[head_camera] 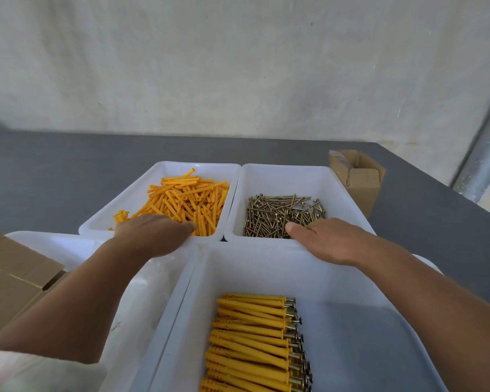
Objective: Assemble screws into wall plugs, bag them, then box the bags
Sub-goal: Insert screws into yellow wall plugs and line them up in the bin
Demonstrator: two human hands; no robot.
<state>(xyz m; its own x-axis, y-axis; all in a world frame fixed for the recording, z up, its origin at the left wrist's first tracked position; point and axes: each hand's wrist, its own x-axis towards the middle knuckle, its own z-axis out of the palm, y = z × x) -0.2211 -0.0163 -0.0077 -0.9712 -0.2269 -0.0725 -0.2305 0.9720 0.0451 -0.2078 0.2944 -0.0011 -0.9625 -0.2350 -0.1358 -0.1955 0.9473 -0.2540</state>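
Observation:
Loose orange wall plugs (187, 202) fill the far left white bin (164, 171). My left hand (153, 236) reaches over that bin's near rim onto the plugs, and its fingers are hidden under the hand. Brass screws (280, 216) lie in the far right white bin (294, 176). My right hand (326, 241) is down at the near edge of the screw pile, thumb pointing left, fingertips hidden. Several assembled plugs with screws (252, 340) lie in rows in the near white bin (351, 278).
A small open cardboard box (359, 179) stands at the back right of the dark grey table (54, 171). Flat brown cardboard (9, 278) lies at the left over another white bin (57, 244). A wall runs behind the table.

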